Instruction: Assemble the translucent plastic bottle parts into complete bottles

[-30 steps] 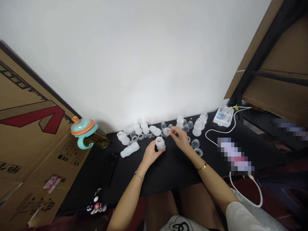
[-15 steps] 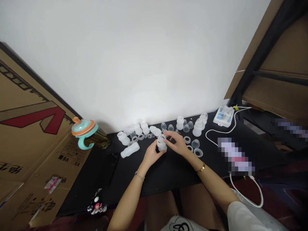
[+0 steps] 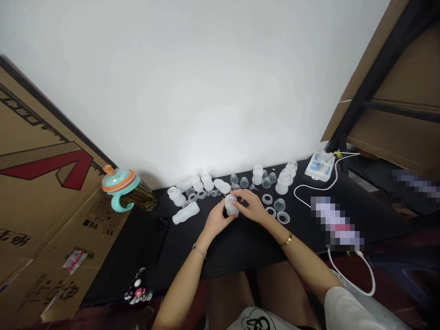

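Note:
My left hand is wrapped round the side of a small white bottle, which stands upright at the middle of the black table. The fingers of my right hand grip the ring at the bottle's top. Several white bottles and clear rings are behind and to the left. One bottle lies on its side, left of my left hand. Clear dome caps stand behind my right hand, and more rings lie to its right, beside a cap.
A teal and orange lidded jug stands at the left by a cardboard box. On the right are a white case, a white cable and a blurred-out object. A dark flat device lies at the left.
The fingers of my right hand have closed in over the bottle's top. The ring there now sits flatter on the bottle. My left hand keeps its hold.

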Action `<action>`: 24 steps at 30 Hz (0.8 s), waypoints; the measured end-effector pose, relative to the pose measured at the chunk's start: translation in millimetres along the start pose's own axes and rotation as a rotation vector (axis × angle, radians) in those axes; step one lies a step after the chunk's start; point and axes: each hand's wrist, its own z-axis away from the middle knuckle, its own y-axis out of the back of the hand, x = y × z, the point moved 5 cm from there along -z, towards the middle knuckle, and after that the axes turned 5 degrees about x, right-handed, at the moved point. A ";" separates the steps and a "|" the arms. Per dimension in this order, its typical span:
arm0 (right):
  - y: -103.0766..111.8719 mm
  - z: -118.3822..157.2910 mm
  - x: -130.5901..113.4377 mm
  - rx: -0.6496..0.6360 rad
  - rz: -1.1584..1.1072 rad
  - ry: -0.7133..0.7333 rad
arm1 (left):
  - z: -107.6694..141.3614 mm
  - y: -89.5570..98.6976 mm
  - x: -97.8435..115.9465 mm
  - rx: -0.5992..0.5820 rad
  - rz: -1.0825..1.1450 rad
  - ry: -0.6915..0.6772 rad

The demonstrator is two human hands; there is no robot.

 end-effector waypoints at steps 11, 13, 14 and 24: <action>-0.9 1.1 -1.2 -0.007 -0.061 0.011 | -0.5 0.3 2.0 -0.016 0.010 0.011; -1.1 0.7 -1.4 -0.009 -0.071 0.016 | -0.8 0.2 2.2 -0.020 0.008 0.010; -1.2 0.4 -1.6 -0.008 -0.074 0.018 | -0.8 0.2 2.2 -0.019 0.007 0.007; -2.2 -1.1 -3.6 -0.034 -0.076 0.030 | 0.4 0.8 4.1 -0.018 0.010 0.011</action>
